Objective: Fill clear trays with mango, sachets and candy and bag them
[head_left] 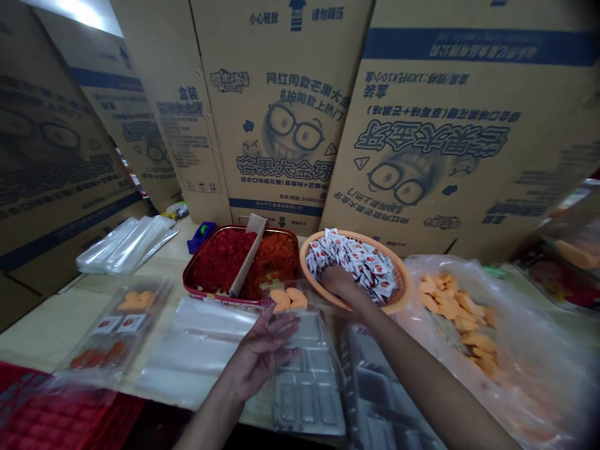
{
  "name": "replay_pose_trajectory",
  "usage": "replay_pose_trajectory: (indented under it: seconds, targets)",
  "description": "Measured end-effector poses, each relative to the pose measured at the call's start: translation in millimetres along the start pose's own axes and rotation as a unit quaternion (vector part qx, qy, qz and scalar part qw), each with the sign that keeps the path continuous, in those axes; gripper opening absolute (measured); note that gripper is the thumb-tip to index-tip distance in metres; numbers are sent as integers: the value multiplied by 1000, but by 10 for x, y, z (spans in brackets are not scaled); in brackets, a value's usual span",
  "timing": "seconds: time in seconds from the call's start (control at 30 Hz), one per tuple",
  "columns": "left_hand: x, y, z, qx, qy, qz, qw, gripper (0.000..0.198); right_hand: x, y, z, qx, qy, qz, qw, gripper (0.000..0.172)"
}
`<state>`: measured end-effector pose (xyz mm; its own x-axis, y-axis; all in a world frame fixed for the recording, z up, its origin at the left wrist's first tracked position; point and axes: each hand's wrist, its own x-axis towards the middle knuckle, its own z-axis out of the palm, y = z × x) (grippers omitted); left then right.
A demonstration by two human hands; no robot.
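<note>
Right in among the small white sachets with red marks (372,265), that's where the right grip (338,281) is, so the fingers are buried and I honestly can't tell if they're pinching anything. Those sachets fill the round peach-orange plastic basket (402,281) all around it, mostly piled beyond and to the right of that hand. The left grip (265,350) is spread loosely with nothing visible in it, over the left edge of the long clear plastic tray with moulded compartments (309,403); can't say if it's actually touching. Big thing here spatially: from the right grip, that tray lies nearer the body and to the left, long axis running away from the body, far end just beside the basket's rim. Left grip is clearly the nearer one to the tray, right one owns the basket. Just past the left fingertips, two curved orange pieces (289,299) sit at the tray's far end. Room's kinda tight tbh: the shallow red tub with a cardboard divider (241,262) is beyond the left grip, more clear moulded trays (379,381) sit below the right forearm, brown printed cardboard boxes (281,125) wall off the back, and the tray's near end is close to the worktop's (35,334) front edge.
</note>
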<state>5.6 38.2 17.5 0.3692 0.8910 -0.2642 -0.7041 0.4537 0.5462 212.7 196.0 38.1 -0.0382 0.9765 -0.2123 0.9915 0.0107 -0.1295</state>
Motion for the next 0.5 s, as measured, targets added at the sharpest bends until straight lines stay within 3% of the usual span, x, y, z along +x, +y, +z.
replay_pose_trajectory:
  seconds: [0.3, 0.43, 0.5]
  targets:
    - [-75, 107, -144, -10, -16, 28, 999, 60, -138, 119, -117, 8, 40, 24, 999, 23]
    - [-80, 160, -187, -14, -19, 29, 999, 59, -306, 181, -274, 57, 71, -8, 996, 26]
    - [-80, 177, -190, -15, -25, 26, 999, 59, -438, 114, -329, 152, 65, -66, 984, 30]
